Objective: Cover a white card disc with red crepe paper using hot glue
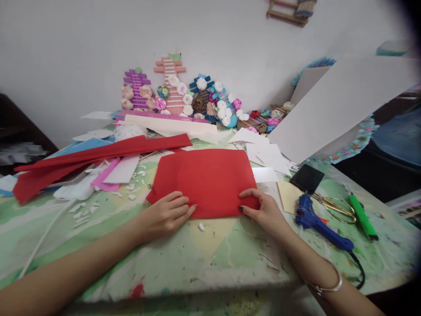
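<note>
1. Your left hand (167, 215) lies flat, fingers together and stretched out, pressing the near-left corner of the red sheet (204, 180) against the desk (184, 259).
2. Your right hand (263, 208) is at the sheet's near-right corner: fingers curled over the edge, thumb seemingly under it, a loose pinch on the paper. Silver bangle (325, 285) on that wrist.
3. Red sheet lies flat near the middle of the desk, long side toward you, its near edge between both hands.
4. A small white scrap (201, 227) sits just off the sheet's near edge, between your hands.
5. Right of your right hand: blue glue gun (315, 221), then gold scissors (335, 206) and a green tool (362, 215) toward the desk's right edge. A black card (307, 177) lies just behind them.
6. Left side: long red folded strip (95, 160) running toward the left edge, with pink and white offcuts (115, 173) beside it.
7. Far edge, against the wall: paper-flower crafts (184, 98). Big white board (342, 101) leans at the far-right corner.
</note>
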Motion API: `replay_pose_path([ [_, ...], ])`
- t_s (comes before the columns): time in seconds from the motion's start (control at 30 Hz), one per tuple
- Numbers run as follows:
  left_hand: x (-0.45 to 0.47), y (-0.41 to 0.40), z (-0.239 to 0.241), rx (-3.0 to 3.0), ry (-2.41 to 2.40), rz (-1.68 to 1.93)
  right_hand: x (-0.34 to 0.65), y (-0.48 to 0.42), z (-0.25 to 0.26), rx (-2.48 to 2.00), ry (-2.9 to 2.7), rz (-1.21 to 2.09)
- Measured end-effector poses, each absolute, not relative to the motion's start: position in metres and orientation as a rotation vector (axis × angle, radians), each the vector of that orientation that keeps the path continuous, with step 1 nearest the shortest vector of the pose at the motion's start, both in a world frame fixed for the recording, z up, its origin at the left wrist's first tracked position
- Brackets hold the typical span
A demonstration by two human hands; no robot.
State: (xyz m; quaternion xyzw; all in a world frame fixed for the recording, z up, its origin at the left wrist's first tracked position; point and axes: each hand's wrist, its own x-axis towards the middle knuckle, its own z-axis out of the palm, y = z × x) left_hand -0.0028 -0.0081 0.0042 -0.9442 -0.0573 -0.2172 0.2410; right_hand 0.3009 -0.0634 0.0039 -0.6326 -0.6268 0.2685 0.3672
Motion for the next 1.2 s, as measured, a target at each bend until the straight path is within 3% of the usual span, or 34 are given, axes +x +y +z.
replay_pose_path([
  [0.43, -0.001, -0.018, 0.006, -2.663, -0.316, -0.413, 0.299, -0.063, 0.007, -1.609, -1.421, 0.924],
  [0.73, 0.034, -0.005, 0.047, -2.963, -1.109, -0.048, 0.299, -0.060, 0.006, -1.602, -1.444, 0.908],
  [0.97, 0.092, 0.031, 0.090, -3.222, -1.905, 0.607, 0.298, -0.060, 0.007, -1.572, -1.434, 0.927],
  [1.2, 0.094, 0.031, 0.073, -3.094, -1.955, 0.495, 0.299, -0.060, 0.006, -1.539, -1.461, 0.894],
])
